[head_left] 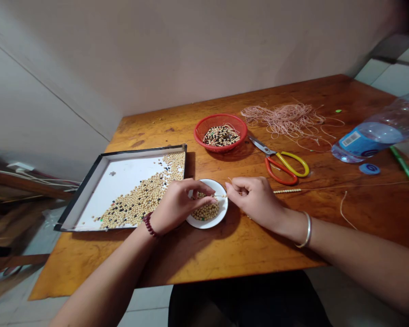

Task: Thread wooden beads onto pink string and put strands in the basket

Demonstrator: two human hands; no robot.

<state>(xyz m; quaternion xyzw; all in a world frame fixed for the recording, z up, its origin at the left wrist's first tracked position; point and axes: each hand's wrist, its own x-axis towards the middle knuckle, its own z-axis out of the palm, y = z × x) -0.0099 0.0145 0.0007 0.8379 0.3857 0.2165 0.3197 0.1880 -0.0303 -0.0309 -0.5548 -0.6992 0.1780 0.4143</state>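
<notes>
My left hand [180, 205] hangs over a small white dish [222, 211] holding a heap of pale round beads [206, 211]. Its thumb and fingertips pinch the tip of a thin needle [219, 195]. My right hand [255, 199] holds the other end of that needle, just beside the dish's rim. A long cord [341, 187] runs rightward from my right hand, with a short row of strung pale beads [286, 191] on it. A dark red bead bracelet circles my left wrist, and a silver bangle circles my right.
On the wooden table [225, 245] stand a black-edged white tray [122, 190] of mixed beads, a red mesh basket [220, 132], orange-and-yellow scissors [278, 161], a tangle of pink cord [286, 120], a plastic bottle [378, 131] and a blue cap [369, 169].
</notes>
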